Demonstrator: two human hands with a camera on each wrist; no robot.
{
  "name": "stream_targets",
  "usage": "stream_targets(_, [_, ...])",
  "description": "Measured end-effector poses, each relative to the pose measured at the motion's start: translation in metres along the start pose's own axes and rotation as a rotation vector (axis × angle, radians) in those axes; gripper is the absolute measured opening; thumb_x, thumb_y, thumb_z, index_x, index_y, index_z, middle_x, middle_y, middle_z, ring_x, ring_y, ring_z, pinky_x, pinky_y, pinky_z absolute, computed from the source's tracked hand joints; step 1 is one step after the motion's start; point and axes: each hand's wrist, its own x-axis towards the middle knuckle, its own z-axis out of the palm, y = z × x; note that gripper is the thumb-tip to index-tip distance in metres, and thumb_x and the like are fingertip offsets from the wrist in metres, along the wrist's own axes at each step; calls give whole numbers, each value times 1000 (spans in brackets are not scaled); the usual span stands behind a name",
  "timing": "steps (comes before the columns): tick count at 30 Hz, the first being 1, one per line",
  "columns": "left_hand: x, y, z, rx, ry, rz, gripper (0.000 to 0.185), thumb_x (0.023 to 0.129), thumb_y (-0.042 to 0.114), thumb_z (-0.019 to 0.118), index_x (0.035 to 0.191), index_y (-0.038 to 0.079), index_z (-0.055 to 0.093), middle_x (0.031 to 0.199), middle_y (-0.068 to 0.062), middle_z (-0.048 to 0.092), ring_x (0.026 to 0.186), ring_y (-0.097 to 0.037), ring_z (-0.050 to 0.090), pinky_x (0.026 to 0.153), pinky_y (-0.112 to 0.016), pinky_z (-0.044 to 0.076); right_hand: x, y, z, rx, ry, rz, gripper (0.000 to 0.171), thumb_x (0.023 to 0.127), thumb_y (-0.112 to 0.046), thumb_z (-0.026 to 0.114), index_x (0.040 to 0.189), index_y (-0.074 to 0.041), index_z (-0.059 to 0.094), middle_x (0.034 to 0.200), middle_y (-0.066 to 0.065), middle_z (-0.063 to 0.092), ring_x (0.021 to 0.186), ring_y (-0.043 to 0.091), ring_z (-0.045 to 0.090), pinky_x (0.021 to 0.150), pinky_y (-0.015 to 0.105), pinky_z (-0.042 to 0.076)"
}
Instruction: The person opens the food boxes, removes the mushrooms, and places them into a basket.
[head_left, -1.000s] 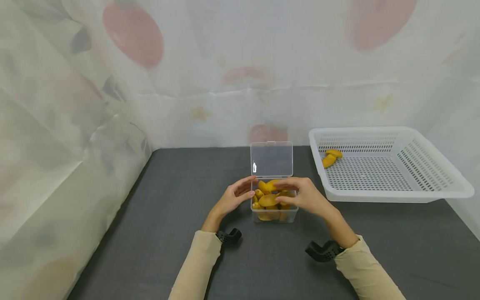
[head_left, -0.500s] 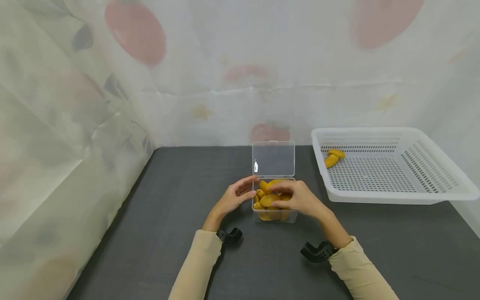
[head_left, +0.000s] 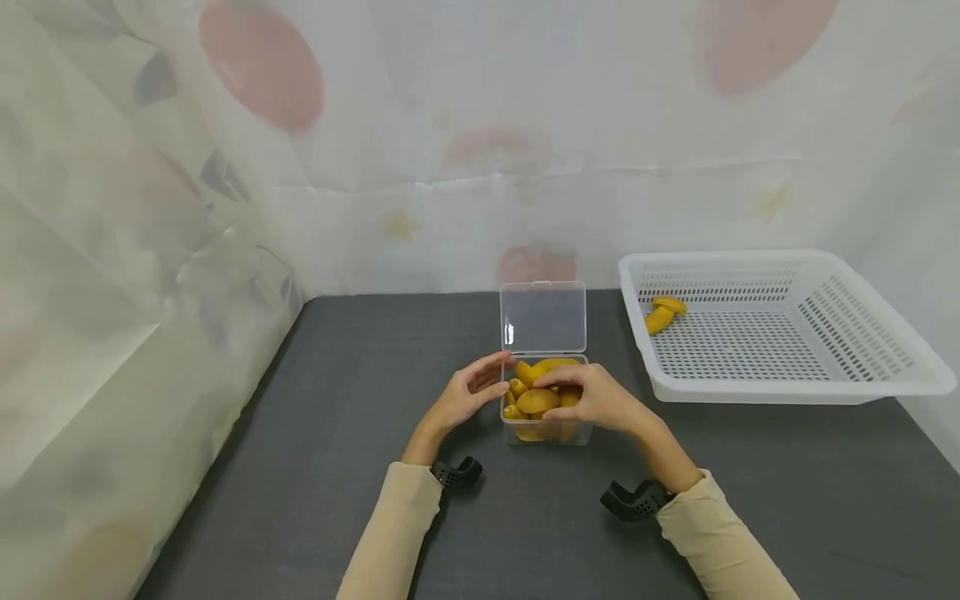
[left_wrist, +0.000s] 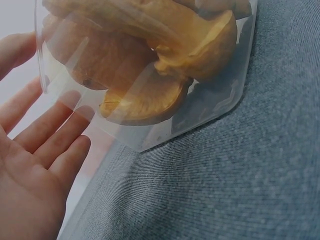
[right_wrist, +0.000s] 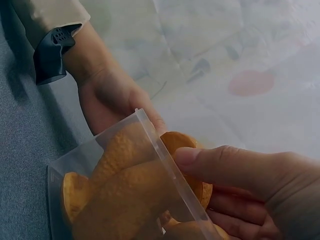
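Note:
A clear plastic box [head_left: 510,432] on the table is filled with yellow mushrooms [head_left: 538,401], and its clear lid [head_left: 543,321] stands raised at the back. My left hand [head_left: 467,396] is at the box's left side, its fingers fairly straight and right at the wall in the left wrist view. My right hand [head_left: 603,402] reaches over the box's right part. In the right wrist view its thumb [right_wrist: 187,156] presses on a mushroom [right_wrist: 175,140] at the rim, with the other fingers on the far side. More mushrooms [left_wrist: 145,102] show through the wall.
To the right stands a white perforated basket [head_left: 795,388] with a yellow mushroom [head_left: 662,315] in its left corner. The dark grey cloth [head_left: 375,358] covers the table. Printed curtains [head_left: 420,108] hang behind and at the left.
My right hand has moved slightly left and farther over the mushrooms in the box, its fingers closer round one. My left hand stays at the box's left side.

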Motion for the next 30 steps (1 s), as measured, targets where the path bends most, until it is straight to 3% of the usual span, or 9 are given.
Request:
stream_targets(9, [0,1,-1,-5,-2,-14,55,97,23,59,146,8,40,147,-21,46,141,-34,41,118,-47,36,1,3,1,30,-3,12,36,79,-5,77,114,-1,69,115,17,70,101,30,67,86,33,60])
stream_targets(20, [-1,0,0,-11,7,-5,53,97,13,58,147,9,40,147,-20,47,140,-35,42,117,-46,36,1,2,2,26,16,31,33,80,-4,76,112,-1,70,111,17,72,100,30,67,85,35,60])
stream_targets(30, [0,-2,0,-13,12,2,52,97,10,57,146,9,41,146,-20,48,140,-35,43,118,-48,35,-1,-3,-4,113,163,5,35,80,1,74,115,1,68,114,20,70,101,30,67,93,51,55])
